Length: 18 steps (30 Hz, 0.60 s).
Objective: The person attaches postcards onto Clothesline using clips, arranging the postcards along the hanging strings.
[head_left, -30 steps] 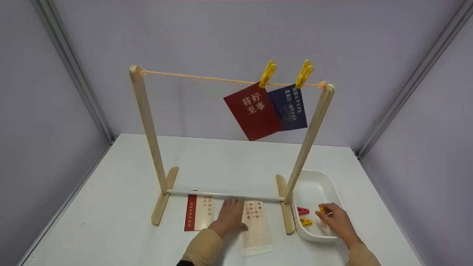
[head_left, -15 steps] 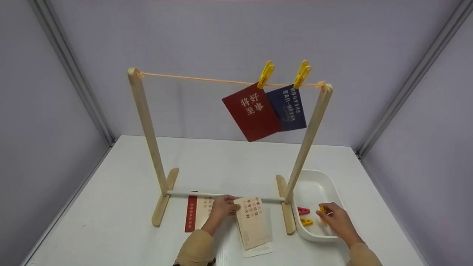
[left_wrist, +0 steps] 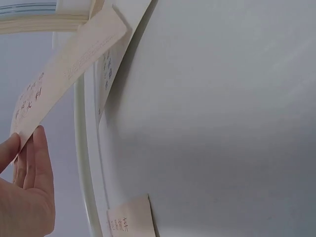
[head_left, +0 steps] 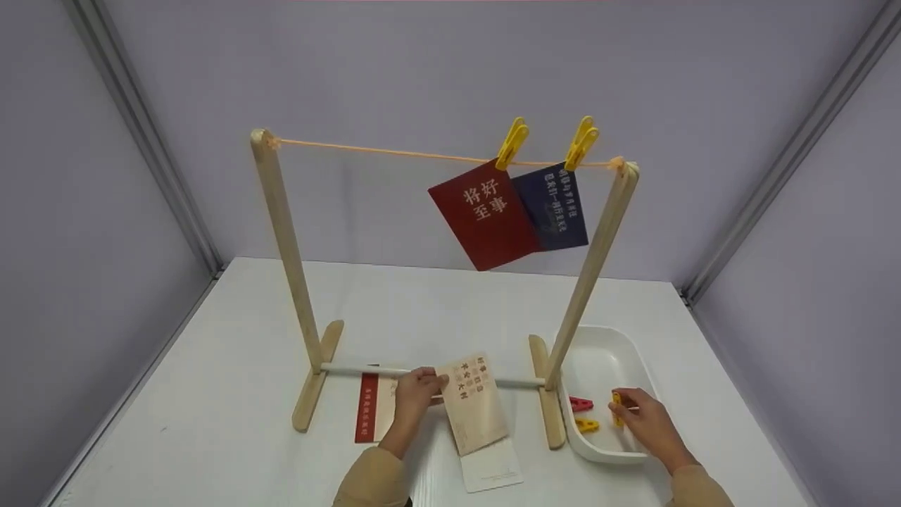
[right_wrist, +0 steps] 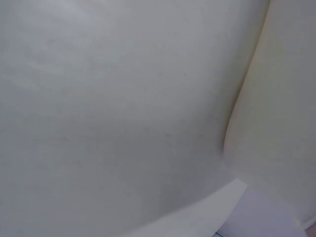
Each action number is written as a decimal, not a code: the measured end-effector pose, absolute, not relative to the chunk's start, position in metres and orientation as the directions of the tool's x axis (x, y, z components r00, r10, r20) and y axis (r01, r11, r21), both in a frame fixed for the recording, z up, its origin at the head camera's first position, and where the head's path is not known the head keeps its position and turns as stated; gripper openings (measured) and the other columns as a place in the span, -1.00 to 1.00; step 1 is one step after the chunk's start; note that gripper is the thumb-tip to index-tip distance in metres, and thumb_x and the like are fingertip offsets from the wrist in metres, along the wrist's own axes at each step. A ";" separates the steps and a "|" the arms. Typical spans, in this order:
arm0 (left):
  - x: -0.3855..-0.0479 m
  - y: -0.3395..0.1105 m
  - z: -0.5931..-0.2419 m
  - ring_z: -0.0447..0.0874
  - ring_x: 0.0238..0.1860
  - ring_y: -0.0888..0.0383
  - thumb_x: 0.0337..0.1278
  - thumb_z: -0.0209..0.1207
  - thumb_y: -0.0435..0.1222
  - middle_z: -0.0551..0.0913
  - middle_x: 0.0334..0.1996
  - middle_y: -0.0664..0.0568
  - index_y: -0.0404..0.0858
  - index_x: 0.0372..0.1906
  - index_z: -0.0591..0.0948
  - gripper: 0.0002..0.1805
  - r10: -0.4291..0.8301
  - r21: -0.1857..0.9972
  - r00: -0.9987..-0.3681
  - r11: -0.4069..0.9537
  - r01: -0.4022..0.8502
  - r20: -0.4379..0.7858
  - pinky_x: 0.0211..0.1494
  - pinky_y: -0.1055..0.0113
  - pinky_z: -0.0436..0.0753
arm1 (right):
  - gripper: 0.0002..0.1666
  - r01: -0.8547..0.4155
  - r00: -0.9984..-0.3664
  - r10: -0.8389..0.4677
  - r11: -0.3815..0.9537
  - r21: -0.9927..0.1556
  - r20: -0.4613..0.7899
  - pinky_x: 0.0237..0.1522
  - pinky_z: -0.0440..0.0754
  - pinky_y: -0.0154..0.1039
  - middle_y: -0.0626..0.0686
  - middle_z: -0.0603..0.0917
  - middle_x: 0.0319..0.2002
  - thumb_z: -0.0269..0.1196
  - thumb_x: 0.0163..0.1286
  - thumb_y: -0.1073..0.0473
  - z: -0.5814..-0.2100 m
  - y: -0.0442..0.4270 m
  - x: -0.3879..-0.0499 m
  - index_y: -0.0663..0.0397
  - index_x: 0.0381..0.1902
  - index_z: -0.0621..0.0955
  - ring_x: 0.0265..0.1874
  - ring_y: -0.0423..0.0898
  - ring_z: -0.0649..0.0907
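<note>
My left hand [head_left: 417, 398] pinches the upper left edge of a cream card [head_left: 475, 408] printed with characters. In the left wrist view the thumb lies on one face of that card [left_wrist: 64, 74] and the fingers behind it. Beneath it, another pale card [head_left: 493, 468] lies on the table. Over the white tray [head_left: 637, 352], my right hand [head_left: 651, 422] pinches a yellow clothespin [head_left: 617, 408]. A red clothespin [head_left: 581, 404] and a second yellow clothespin [head_left: 587, 425] lie inside the tray. The right wrist view shows mostly white surfaces, with my hand out of sight.
A wooden stand with a left post [head_left: 285, 246] and right post [head_left: 595, 274] carries an orange string [head_left: 380, 150]. From it hang a red card [head_left: 486, 225] and a blue card [head_left: 559, 208], each under a yellow clothespin. A red-and-cream card [head_left: 367, 408] lies left.
My left hand has gone from lying flat near the cream card to pinching it and lifting it up and leftward, uncovering the card below. The right hand stays nearly still with its clothespin.
</note>
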<state>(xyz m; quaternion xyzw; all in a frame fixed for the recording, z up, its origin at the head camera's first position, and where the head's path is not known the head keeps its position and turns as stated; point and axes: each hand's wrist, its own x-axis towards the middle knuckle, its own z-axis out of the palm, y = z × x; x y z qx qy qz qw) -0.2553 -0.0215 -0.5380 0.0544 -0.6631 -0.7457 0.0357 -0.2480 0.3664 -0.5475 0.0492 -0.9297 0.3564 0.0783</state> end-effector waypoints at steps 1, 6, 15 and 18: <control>-0.255 -0.022 -0.536 0.64 -0.43 0.08 0.06 0.20 -0.45 0.63 -0.44 -0.14 -0.59 -0.21 0.50 -0.74 -0.137 0.993 -0.990 -0.119 -0.005 -0.021 -0.38 0.23 0.65 | -0.65 -0.143 -0.984 -0.033 0.744 -0.653 0.177 -0.11 0.56 -0.11 0.04 0.56 -0.26 0.23 0.26 0.21 -0.547 0.367 -0.248 0.31 -0.04 0.53 -0.19 0.04 0.58; -0.259 -0.026 -0.519 0.63 -0.42 0.08 0.07 0.20 -0.44 0.62 -0.46 -0.08 -0.54 -0.24 0.52 -0.78 -0.173 0.993 -0.985 -0.110 0.041 0.022 -0.36 0.24 0.65 | -0.65 -0.125 -0.986 -0.022 0.753 -0.646 0.165 -0.10 0.56 -0.12 0.03 0.57 -0.23 0.21 0.28 0.20 -0.543 0.368 -0.246 0.28 -0.02 0.53 -0.16 0.04 0.57; -0.263 -0.036 -0.463 0.66 -0.33 0.01 0.10 0.19 -0.42 0.65 -0.33 -0.22 -0.54 -0.18 0.54 -0.76 -0.187 0.979 -0.970 -0.101 0.175 0.154 -0.31 0.26 0.64 | -0.68 -0.192 -0.969 -0.043 0.754 -0.628 0.245 -0.14 0.57 -0.13 0.03 0.58 -0.23 0.21 0.28 0.25 -0.525 0.370 -0.244 0.25 -0.03 0.53 -0.18 0.05 0.58; -0.261 -0.038 -0.444 0.65 -0.31 0.02 0.10 0.20 -0.42 0.66 -0.33 -0.21 -0.53 -0.18 0.54 -0.76 -0.188 0.971 -0.962 -0.091 0.220 0.200 -0.31 0.26 0.64 | -0.69 -0.261 -0.943 -0.071 0.763 -0.591 0.324 -0.17 0.58 -0.10 0.03 0.59 -0.25 0.22 0.26 0.28 -0.511 0.372 -0.245 0.26 -0.04 0.54 -0.21 0.04 0.59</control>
